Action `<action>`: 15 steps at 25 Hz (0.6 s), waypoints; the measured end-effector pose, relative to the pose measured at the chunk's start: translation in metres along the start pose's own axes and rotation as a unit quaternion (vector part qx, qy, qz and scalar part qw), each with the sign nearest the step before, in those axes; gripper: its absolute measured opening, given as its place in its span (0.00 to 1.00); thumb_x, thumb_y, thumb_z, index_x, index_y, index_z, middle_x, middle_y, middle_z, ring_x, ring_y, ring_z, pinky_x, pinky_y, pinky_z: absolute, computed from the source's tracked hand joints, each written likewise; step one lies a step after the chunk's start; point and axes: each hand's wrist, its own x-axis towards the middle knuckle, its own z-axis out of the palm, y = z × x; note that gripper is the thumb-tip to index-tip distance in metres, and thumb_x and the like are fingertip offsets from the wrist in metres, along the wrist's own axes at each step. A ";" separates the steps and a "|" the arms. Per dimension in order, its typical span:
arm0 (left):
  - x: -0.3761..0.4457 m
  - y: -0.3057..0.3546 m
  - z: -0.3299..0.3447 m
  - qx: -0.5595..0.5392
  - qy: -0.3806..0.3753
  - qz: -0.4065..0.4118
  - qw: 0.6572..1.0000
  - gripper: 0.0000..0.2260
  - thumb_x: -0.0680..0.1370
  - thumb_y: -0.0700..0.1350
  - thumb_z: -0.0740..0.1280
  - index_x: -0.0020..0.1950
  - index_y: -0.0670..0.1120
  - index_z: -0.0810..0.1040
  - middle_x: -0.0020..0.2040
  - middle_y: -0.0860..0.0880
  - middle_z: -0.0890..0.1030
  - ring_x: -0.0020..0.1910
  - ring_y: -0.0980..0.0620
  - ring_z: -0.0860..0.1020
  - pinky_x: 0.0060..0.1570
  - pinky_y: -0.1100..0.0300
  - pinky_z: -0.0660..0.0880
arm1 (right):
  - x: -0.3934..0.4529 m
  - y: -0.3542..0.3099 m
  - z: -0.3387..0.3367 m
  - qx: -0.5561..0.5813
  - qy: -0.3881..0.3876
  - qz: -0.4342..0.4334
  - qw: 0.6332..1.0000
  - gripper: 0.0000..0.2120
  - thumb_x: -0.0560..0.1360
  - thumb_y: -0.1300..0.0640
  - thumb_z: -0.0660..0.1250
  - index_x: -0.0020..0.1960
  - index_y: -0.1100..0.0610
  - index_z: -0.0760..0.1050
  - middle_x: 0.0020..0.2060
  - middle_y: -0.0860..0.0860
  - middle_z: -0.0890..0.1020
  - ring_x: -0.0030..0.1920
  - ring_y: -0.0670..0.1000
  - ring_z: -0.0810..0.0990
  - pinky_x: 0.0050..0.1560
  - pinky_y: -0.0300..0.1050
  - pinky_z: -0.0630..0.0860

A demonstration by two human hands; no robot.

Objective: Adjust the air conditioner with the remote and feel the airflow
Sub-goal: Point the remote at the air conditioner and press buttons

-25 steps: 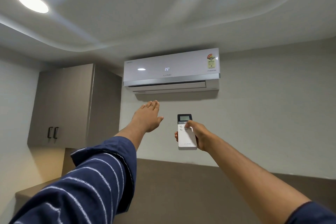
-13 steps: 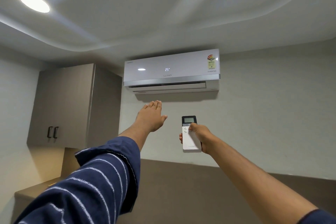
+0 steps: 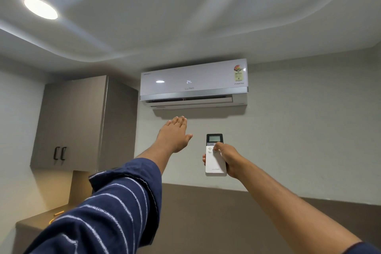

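Air conditioner (image 3: 193, 83): white split unit high on the pale wall (image 3: 309, 130); its panel reads 24 and the louvre beneath stands open.
Left hand (image 3: 174, 136): raised below the unit's left end, palm turned away from me, fingers (image 3: 179, 120) released and stretched together, holding nothing.
Left sleeve (image 3: 107, 208): navy with thin white stripes, pushed up the forearm.
Right hand (image 3: 226, 159): fingers clenched around the remote (image 3: 215, 155), with the thumb laid on the buttons just under its screen; I cannot tell which button it touches.
Remote, position: upright, in front of the wall, below the unit and just right of the left hand, apart from it.
Ceiling (image 3: 185, 16): white, with curved recessed steps and one lit round light (image 3: 40, 8) at upper left.
Cabinet (image 3: 82, 123): grey-brown, wall-hung left of the unit, two dark handles side by side.
Counter (image 3: 33, 222): brown, in the lower-left corner under the cabinet; I see a small pale object on it, too small to identify.
Lower wall (image 3: 206, 212): darker brown panel beneath the pale paint.
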 end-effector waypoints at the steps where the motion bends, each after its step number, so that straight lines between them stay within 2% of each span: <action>1: 0.000 -0.001 0.000 0.000 -0.001 0.000 1.000 0.30 0.83 0.56 0.47 0.80 0.42 0.44 0.81 0.45 0.47 0.80 0.47 0.47 0.77 0.52 0.47 | 0.000 0.000 0.000 0.003 -0.002 -0.002 1.000 0.09 0.74 0.64 0.53 0.51 0.63 0.69 0.39 0.64 0.82 0.36 0.60 0.82 0.43 0.51 0.80; 5: -0.001 -0.002 0.001 0.007 -0.006 0.000 1.000 0.30 0.83 0.56 0.47 0.80 0.42 0.44 0.81 0.45 0.47 0.80 0.47 0.47 0.77 0.52 0.47 | 0.000 0.001 0.002 0.007 -0.001 0.006 1.000 0.09 0.74 0.65 0.53 0.50 0.64 0.69 0.36 0.64 0.81 0.31 0.59 0.82 0.36 0.48 0.81; 10: 0.000 -0.001 0.007 0.006 -0.006 -0.007 1.000 0.31 0.83 0.56 0.47 0.80 0.41 0.44 0.81 0.44 0.46 0.80 0.46 0.46 0.77 0.52 0.48 | 0.000 0.004 0.002 -0.002 -0.005 0.026 1.000 0.10 0.72 0.64 0.54 0.51 0.65 0.69 0.30 0.62 0.83 0.29 0.59 0.83 0.34 0.46 0.81; 15: 0.001 -0.001 0.014 0.008 -0.013 -0.012 1.000 0.31 0.83 0.56 0.47 0.80 0.41 0.44 0.81 0.44 0.46 0.80 0.46 0.46 0.77 0.51 0.47 | 0.003 0.005 0.002 -0.011 0.004 0.015 1.000 0.11 0.71 0.64 0.54 0.53 0.63 0.67 0.32 0.63 0.82 0.29 0.59 0.81 0.35 0.47 0.80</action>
